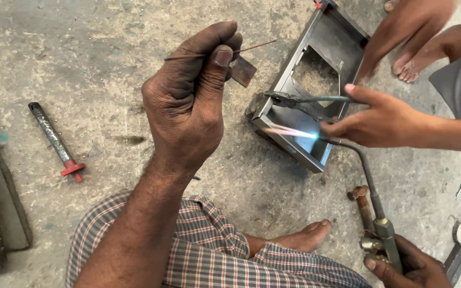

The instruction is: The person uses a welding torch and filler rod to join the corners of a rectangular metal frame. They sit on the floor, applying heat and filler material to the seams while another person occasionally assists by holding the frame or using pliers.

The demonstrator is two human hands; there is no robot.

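Left hand (188, 101): it is pinching a thin brazing rod (252, 48) between thumb and forefinger, fingers closed tight on it, and is being held above the concrete floor (108, 37).
Rod: it is pointing right, towards the far edge of the floor, its tip hanging near a small flat metal piece (243, 70).
Right hand (412, 269): it is gripping the brass body of a gas torch (372, 197) at the near right corner, fingers wrapped round it.
Torch flame (292, 131): it is burning leftward across the near end of the grey metal box frame (316, 80).
Other person's hand (382, 120): it is clamping pliers (300, 100) on the frame's edge.
Loose tools: a red-tipped rod (57, 141) is lying near the left edge, beside a grey bar (4, 186).
Bare feet: one (300, 237) is resting below the frame.
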